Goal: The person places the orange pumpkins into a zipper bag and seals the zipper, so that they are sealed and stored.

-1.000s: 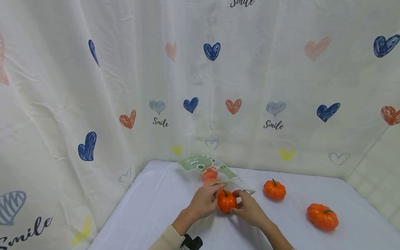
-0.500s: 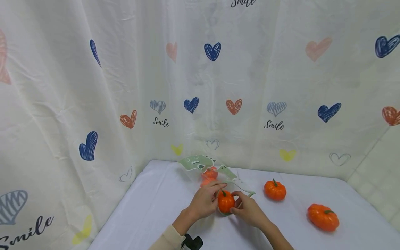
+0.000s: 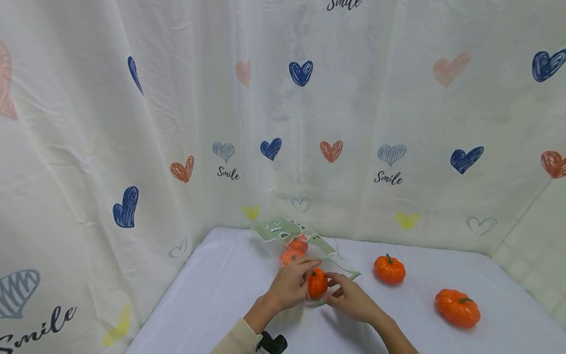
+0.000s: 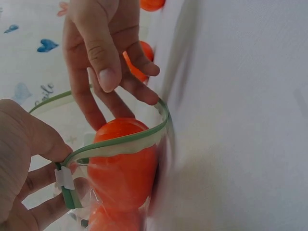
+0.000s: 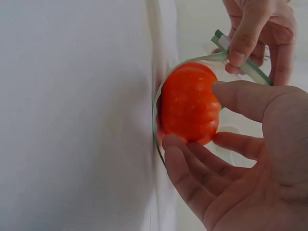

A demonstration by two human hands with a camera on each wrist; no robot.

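A clear zip bag with a green printed top (image 3: 276, 230) lies on the table, its mouth toward me. Thumb and fingers of my left hand (image 3: 288, 286) pinch the green zip edge (image 4: 120, 140) beside a white slider (image 4: 64, 178). An orange toy pumpkin (image 3: 317, 283) sits mostly inside the mouth. My right hand (image 3: 353, 298) is at its outer end, with loosely extended fingertips touching or close against it in the right wrist view. Deeper in the bag, orange pumpkins (image 3: 292, 256) show through the plastic, partly hidden by my left hand.
Two more orange pumpkins stand on the white-covered table to the right, a nearer pumpkin (image 3: 457, 308) and a farther pumpkin (image 3: 389, 269). Behind the table hangs a white curtain (image 3: 353, 196) printed with hearts.
The pumpkin between my hands has shifted left and farther into the bag's mouth. My right fingers have followed and loosened around it. My left hand stays at the bag's edge.
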